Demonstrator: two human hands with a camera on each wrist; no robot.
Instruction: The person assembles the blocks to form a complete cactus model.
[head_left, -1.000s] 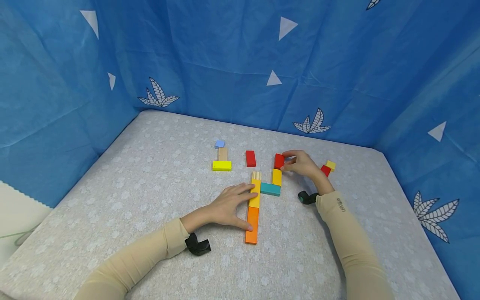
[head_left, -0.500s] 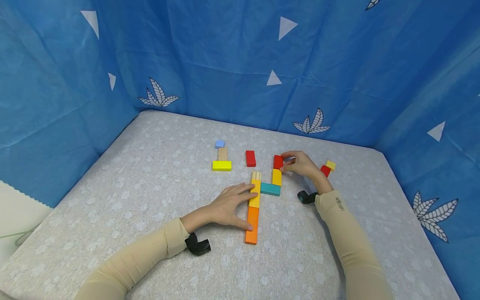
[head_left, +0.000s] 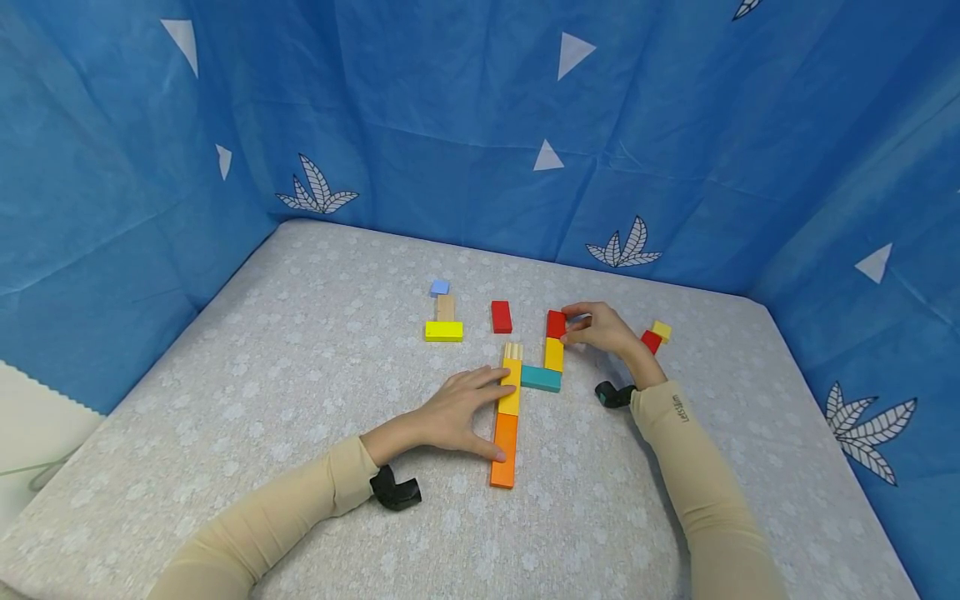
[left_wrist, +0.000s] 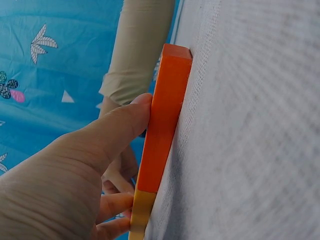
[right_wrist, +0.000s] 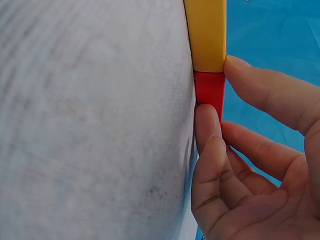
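My left hand [head_left: 457, 408] lies with its fingers spread along a yellow block [head_left: 509, 398] and an orange block [head_left: 504, 475], set end to end. In the left wrist view, the thumb [left_wrist: 132, 117] touches the side of the orange block [left_wrist: 167, 115]. My right hand [head_left: 600, 327] holds a red block [head_left: 556, 324] with curled fingers at its far end and the thumb near its joint with another yellow block [head_left: 553, 356]. That red block [right_wrist: 210, 90] meets the yellow block [right_wrist: 206, 37] in the right wrist view. A teal block [head_left: 540, 378] links both rows.
Striped pale pieces [head_left: 513, 351] top the left row. A loose red block [head_left: 502, 317] lies behind. Further left sit a lime-yellow block [head_left: 444, 332], a wood-coloured block [head_left: 446, 307] and a blue block [head_left: 440, 287]. Beyond my right wrist lie a red block [head_left: 651, 341] and a pale yellow block [head_left: 662, 330].
The red block in my right hand has shifted slightly left and straightened, lining up with the yellow block below it. My left hand has stayed put.
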